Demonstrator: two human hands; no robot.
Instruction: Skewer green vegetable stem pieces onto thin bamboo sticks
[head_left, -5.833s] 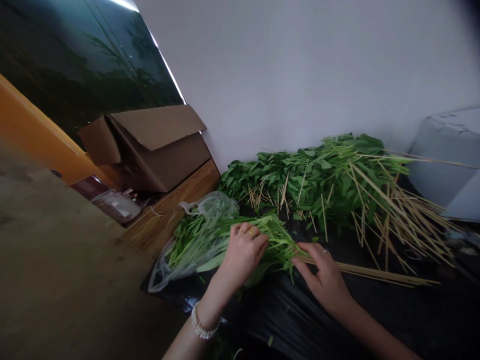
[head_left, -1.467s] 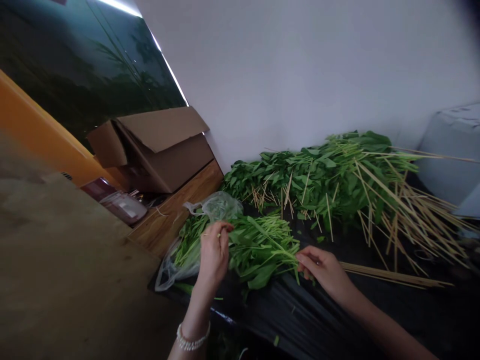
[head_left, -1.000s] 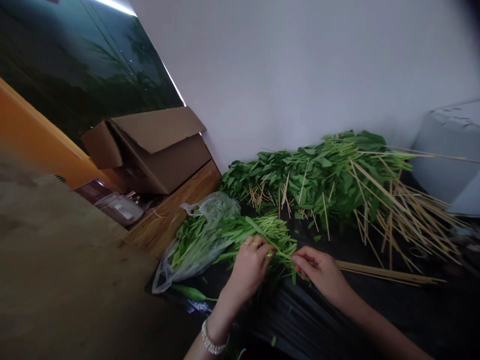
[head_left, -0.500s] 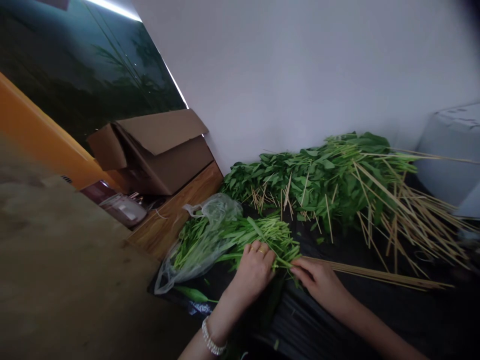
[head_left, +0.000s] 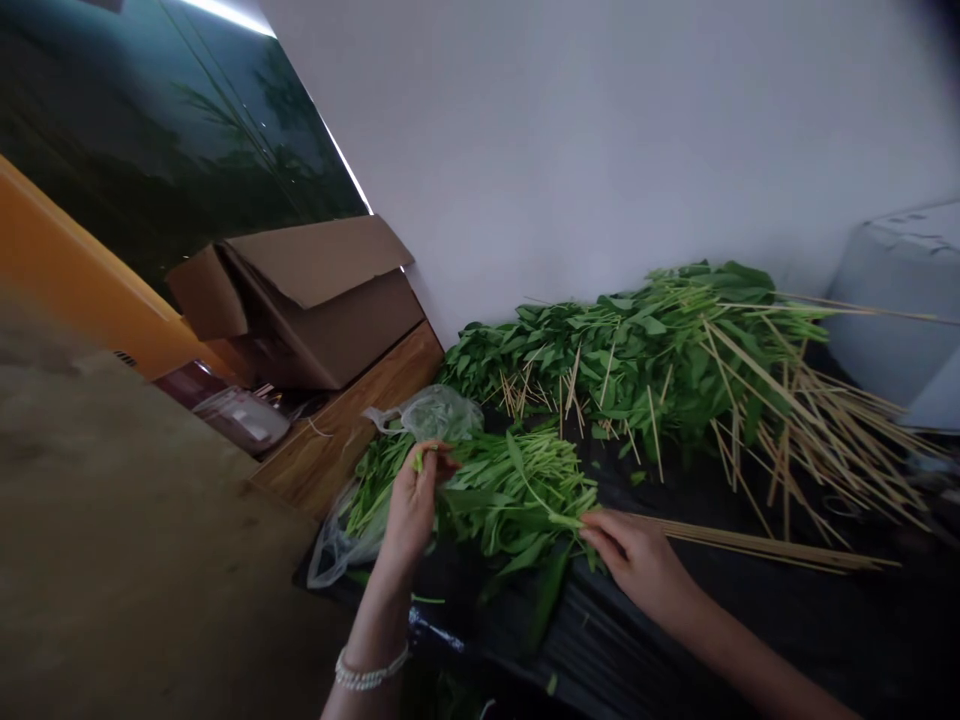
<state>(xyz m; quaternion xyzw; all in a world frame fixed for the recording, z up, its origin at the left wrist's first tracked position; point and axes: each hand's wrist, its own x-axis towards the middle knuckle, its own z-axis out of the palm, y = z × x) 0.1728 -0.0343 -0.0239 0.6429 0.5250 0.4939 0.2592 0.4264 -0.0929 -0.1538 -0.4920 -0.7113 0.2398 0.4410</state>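
Note:
My right hand (head_left: pixel 630 550) pinches the cut end of a leafy green stalk (head_left: pixel 564 519) between thumb and fingers. Its long leaf reaches back over a heap of cut leafy greens (head_left: pixel 525 480). My left hand (head_left: pixel 414 500), with a pearl bracelet on its wrist, is raised over the left part of this heap. Its fingers are curled closed, and a small bit of green leaf (head_left: pixel 418 460) shows at them. Beside and below that hand lies a clear plastic bag (head_left: pixel 442 410), partly around the greens. Thin wooden sticks (head_left: pixel 757 545) run rightward from behind my right hand.
A long pile of dark leafy greens (head_left: pixel 622 350) lies along the white wall, with many thin sticks (head_left: pixel 840 430) at its right end. Black sheeting (head_left: pixel 622 640) covers the surface. An open cardboard box (head_left: pixel 330 340) stands at left on a wooden board (head_left: pixel 345 430).
My left hand has moved left and up, away from my right hand, to above the bag's side of the heap. My right hand has stayed almost in place, still pinching the stalk.

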